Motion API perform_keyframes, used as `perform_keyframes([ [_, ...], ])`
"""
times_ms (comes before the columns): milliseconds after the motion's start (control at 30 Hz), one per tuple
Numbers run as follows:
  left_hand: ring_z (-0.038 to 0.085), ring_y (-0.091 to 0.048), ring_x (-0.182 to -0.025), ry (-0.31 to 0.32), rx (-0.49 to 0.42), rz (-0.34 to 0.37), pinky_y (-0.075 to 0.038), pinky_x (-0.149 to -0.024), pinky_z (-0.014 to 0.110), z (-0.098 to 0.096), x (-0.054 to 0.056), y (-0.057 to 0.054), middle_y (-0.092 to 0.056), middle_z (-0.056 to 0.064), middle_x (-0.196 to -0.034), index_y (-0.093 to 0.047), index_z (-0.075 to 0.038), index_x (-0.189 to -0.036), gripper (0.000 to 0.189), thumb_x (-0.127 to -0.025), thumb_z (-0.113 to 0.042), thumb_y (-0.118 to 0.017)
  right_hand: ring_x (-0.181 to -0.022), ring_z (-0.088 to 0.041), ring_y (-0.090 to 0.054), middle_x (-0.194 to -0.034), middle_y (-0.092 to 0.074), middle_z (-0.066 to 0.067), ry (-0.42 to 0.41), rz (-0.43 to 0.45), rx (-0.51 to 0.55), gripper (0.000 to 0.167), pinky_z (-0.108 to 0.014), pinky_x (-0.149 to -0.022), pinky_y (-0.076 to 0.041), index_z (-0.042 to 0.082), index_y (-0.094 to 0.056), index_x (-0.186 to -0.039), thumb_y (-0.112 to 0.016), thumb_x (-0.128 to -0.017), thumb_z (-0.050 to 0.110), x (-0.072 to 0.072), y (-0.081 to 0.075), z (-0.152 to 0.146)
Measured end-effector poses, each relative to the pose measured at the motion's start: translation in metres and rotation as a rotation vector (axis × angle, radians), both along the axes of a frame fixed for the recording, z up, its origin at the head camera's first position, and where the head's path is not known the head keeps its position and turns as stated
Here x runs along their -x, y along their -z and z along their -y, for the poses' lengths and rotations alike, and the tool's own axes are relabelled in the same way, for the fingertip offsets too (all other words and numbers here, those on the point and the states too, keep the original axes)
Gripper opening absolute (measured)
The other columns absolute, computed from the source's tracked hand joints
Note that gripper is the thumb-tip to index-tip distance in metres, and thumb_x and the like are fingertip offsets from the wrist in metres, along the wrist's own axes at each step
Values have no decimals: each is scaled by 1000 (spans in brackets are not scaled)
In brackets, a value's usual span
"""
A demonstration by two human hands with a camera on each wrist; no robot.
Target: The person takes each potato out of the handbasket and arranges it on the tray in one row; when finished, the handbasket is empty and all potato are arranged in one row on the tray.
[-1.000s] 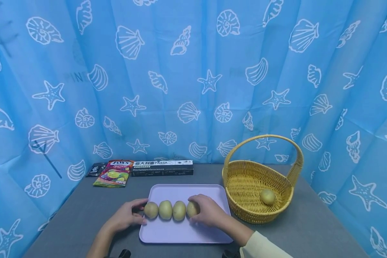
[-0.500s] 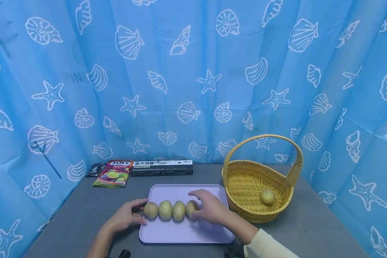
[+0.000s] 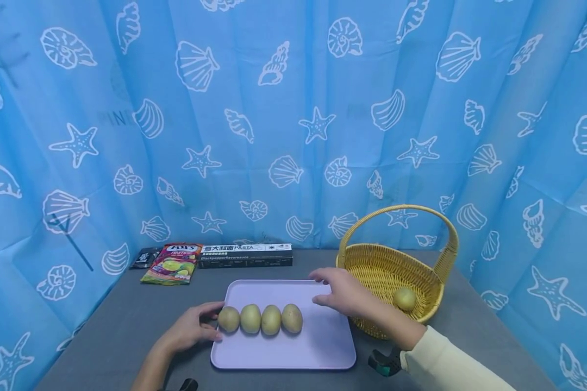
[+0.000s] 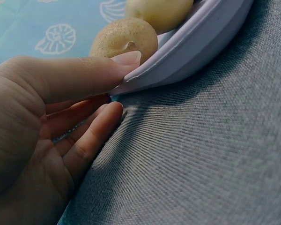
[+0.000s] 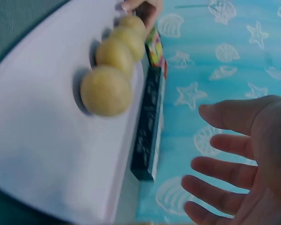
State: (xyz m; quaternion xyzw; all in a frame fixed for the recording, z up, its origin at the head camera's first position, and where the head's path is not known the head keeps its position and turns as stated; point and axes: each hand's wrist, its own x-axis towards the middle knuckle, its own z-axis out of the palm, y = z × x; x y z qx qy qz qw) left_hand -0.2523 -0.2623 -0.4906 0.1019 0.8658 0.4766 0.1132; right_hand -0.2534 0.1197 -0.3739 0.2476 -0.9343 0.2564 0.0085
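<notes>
Several yellow-brown potatoes point(image 3: 271, 320) sit in a row on a lilac tray point(image 3: 323, 350). At the tray's left edge my left hand point(image 3: 191, 328) grips the rim, thumb on top, beside the leftmost potato point(image 4: 124, 40). Part of its fingers is hidden by the thumb and the rim. My right hand point(image 3: 344, 293) is in the air over the tray's right side, near the basket, fingers spread and holding nothing. In the right wrist view, the rightmost potato point(image 5: 106, 91) stands apart from this hand. Another potato point(image 3: 404, 298) lies inside the yellow woven basket point(image 3: 354, 247).
A black and white pasta box point(image 3: 247, 255) lies behind the tray. To its left are a Fox's candy bag point(image 3: 173, 263) and a small black packet point(image 3: 145, 257). A blue shell-print curtain point(image 3: 293, 136) hangs behind the grey table point(image 3: 127, 326).
My right hand has let go of the rightmost potato and moved up and right toward the basket. That potato stays in the row. My left hand keeps its place at the tray.
</notes>
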Motion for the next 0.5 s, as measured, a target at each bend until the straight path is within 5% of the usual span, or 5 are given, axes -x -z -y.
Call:
perform_keyframes([
  [500, 28, -60, -104, -13, 9, -19, -55, -82, 40, -1, -1, 1, -53, 21, -133, -48, 0, -140, 85, -68, -23, -87, -92, -24, -63, -99, -67, -4, -65, -3, 13, 34, -35, -73, -54, 7, -66, -116, -75, -85, 16, 15, -20, -76],
])
